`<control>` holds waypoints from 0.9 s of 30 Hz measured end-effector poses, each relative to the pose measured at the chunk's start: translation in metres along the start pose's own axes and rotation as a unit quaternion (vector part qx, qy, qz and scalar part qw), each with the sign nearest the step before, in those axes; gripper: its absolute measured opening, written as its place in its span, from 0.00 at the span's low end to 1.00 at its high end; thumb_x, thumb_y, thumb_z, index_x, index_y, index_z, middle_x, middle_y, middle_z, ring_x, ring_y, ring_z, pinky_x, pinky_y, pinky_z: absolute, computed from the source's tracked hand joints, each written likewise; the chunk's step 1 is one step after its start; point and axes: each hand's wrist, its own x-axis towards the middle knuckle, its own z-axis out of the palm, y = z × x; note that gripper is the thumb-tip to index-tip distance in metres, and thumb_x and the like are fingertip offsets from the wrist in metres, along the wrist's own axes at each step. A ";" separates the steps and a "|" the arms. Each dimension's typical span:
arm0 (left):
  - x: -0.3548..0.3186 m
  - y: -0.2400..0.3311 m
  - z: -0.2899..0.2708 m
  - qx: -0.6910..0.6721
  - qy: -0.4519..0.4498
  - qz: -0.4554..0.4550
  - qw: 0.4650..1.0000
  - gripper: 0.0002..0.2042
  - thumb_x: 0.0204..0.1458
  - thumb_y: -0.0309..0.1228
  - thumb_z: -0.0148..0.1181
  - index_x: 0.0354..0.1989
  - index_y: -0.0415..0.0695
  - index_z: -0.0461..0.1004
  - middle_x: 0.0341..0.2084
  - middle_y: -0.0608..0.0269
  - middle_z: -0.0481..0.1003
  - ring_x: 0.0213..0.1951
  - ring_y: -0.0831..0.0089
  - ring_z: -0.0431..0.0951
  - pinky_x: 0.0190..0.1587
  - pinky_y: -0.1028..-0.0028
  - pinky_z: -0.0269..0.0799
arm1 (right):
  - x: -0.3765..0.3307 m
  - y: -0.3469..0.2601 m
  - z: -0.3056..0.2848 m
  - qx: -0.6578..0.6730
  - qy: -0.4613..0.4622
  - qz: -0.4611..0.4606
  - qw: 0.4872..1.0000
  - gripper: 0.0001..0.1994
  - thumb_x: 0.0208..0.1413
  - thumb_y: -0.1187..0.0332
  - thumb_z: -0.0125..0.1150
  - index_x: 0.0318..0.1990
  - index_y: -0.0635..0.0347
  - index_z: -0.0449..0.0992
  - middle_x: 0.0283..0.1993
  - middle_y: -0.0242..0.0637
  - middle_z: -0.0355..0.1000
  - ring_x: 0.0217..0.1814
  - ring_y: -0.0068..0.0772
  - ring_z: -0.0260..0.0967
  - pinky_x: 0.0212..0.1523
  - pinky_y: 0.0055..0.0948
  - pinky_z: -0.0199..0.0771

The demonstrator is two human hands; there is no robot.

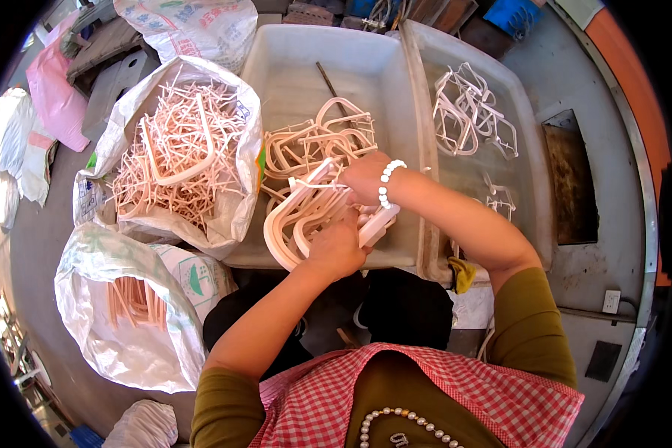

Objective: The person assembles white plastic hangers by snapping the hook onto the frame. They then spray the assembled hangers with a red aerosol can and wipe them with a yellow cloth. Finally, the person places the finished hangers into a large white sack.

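Pink frames [275, 225] in left hand [337, 248] and right hand's [366, 179] grip, beside tub's front rim [398, 260].

Frames [299, 196] in tub [321, 46], sacks [127, 366] left

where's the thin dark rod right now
In the head view, the thin dark rod is upper centre, in the left tub, its lower part among the pale pink plastic pieces, beyond the right hand.
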 end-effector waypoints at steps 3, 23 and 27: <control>0.001 -0.008 0.009 -0.052 0.056 0.008 0.997 0.29 0.44 0.33 0.66 0.54 0.38 0.61 0.40 0.44 0.75 0.44 0.50 0.76 0.48 0.60 0.70 | 0.003 0.027 0.022 0.320 0.138 0.040 0.936 0.12 0.54 0.60 0.58 0.30 0.59 0.76 0.22 0.38 0.71 0.22 0.35 0.69 0.24 0.33 0.69; 0.020 -0.030 -0.029 -0.623 0.187 0.055 0.757 0.27 0.45 0.15 0.62 0.56 0.39 0.64 0.43 0.61 0.73 0.44 0.71 0.73 0.48 0.73 0.69 | -0.101 0.033 0.028 0.514 0.369 0.217 0.743 0.12 0.62 0.61 0.54 0.37 0.60 0.77 0.19 0.24 0.66 0.21 0.12 0.60 0.23 0.17 0.60; -0.012 -0.026 -0.068 -0.553 0.183 0.102 0.807 0.26 0.45 0.18 0.64 0.55 0.40 0.65 0.42 0.64 0.74 0.44 0.74 0.74 0.48 0.73 0.70 | -0.137 0.058 -0.009 0.200 0.310 0.127 0.921 0.10 0.58 0.60 0.56 0.35 0.56 0.76 0.21 0.35 0.70 0.23 0.38 0.66 0.27 0.33 0.68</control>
